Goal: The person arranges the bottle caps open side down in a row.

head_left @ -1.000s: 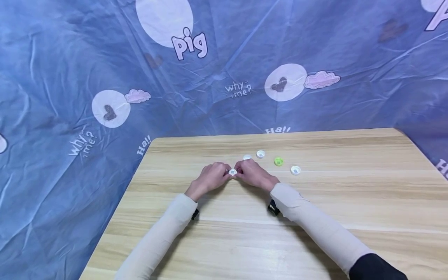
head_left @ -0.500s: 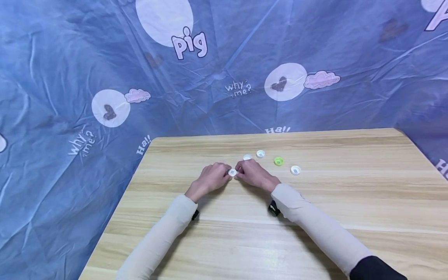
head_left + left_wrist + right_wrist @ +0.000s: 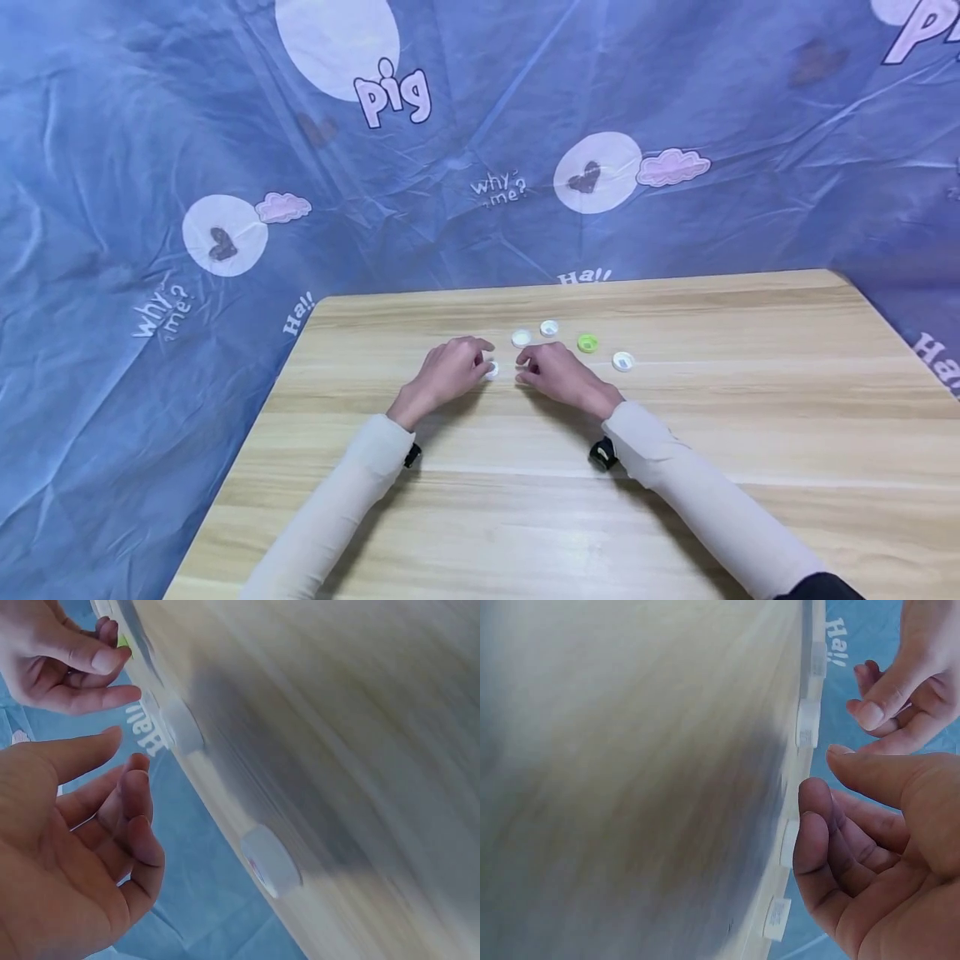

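Observation:
In the head view, a small round white cap-like piece (image 3: 492,370) lies on the wooden table, partly covered by the thumb of my left hand (image 3: 447,369). This hand's fingers are loosely curved with nothing between them, as the left wrist view also shows, where a white piece (image 3: 271,859) sits past the fingertips. To its right, my right hand (image 3: 558,372) hovers with relaxed, bent fingers and thumb apart from them. Nothing is in its grasp in the right wrist view, where the hand (image 3: 877,855) overlaps a white piece (image 3: 787,844).
Behind the right hand lie two more white round pieces, one nearer (image 3: 521,337) and one farther back (image 3: 549,328). A green one (image 3: 587,342) and another white one (image 3: 622,362) are to the right. A blue printed cloth (image 3: 450,233) hangs behind the table (image 3: 495,517).
Both hands have let go of the white cap-like piece and drawn apart, the right hand moving right. The piece now lies by the left thumb. The head view has shifted slightly.

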`<state>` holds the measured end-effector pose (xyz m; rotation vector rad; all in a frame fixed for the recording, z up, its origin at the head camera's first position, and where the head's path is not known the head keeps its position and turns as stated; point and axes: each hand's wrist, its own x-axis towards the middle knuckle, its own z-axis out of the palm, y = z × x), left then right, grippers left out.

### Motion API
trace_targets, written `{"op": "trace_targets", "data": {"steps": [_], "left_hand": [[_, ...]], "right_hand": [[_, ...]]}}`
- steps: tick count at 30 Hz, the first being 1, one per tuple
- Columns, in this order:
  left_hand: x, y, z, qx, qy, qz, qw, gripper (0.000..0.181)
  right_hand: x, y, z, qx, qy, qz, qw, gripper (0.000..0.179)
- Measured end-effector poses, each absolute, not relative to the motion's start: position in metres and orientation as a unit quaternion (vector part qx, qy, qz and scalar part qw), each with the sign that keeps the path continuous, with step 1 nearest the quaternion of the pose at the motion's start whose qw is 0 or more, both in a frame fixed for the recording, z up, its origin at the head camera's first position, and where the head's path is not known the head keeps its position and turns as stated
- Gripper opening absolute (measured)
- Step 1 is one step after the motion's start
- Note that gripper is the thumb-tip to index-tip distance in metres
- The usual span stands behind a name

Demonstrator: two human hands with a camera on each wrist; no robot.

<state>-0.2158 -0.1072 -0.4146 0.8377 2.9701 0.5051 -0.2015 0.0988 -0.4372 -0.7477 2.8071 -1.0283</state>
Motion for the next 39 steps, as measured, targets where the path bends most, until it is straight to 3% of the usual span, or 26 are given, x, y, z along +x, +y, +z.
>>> {"op": "trace_targets", "data": {"steps": [15, 23, 29, 33, 39], "left_hand": [[-0.229, -0.078, -0.422, 0.267, 0.954, 0.135, 0.009, 0.030], [-0.245, -0.067, -0.421, 0.249, 0.962, 0.112, 0.013, 0.031], [-0.254, -0.059, -0.421, 0.249, 0.964, 0.096, 0.021, 0.010], [-0.259, -0.054, -0.421, 0.245, 0.965, 0.088, 0.026, 0.021], [-0.266, -0.052, -0.423, 0.250, 0.965, 0.073, 0.032, 0.021]], "right_hand": [[-0.215, 0.122, -0.437, -0.223, 0.918, -0.327, 0.001, 0.025], [-0.229, 0.120, -0.442, -0.209, 0.923, -0.324, 0.017, 0.027], [-0.235, 0.118, -0.443, -0.195, 0.925, -0.326, 0.024, 0.022], [-0.238, 0.118, -0.443, -0.190, 0.926, -0.325, 0.027, 0.019], [-0.242, 0.116, -0.443, -0.182, 0.924, -0.333, 0.041, 0.012]]}}
